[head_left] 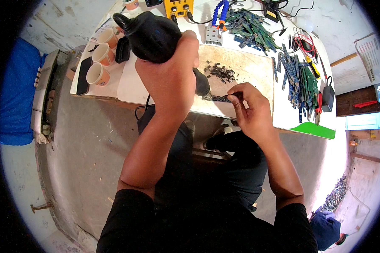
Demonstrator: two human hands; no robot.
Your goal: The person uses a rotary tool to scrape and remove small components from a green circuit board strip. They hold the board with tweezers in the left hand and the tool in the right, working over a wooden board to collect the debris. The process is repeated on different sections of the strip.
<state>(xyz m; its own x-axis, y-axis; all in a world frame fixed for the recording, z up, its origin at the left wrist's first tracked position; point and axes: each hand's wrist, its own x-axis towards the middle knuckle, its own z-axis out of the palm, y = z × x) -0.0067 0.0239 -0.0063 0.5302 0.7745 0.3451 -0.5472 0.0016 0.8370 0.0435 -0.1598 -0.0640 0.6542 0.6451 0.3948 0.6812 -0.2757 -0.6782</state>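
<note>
A black heat gun (pixel 154 36) is in my left hand (pixel 171 74), whose fingers wrap around its body. Its dark nozzle end (pixel 202 84) points down at a narrow circuit board strip (pixel 221 99) near the table's front edge. My right hand (pixel 255 111) is closed in a pinch at the strip's right end; the fingers partly hide what lies between them. Just behind the strip, small black chips (pixel 221 72) lie in a loose heap on a worn tan board (pixel 257 63).
Circuit board strips are piled at the back (pixel 251 29) and right (pixel 299 82). Paper cups (pixel 98 74) and a dark phone (pixel 84 76) stand at left. A yellow soldering station (pixel 178 6), a metal block (pixel 213 36) and red-handled pliers (pixel 319 102) are around the table.
</note>
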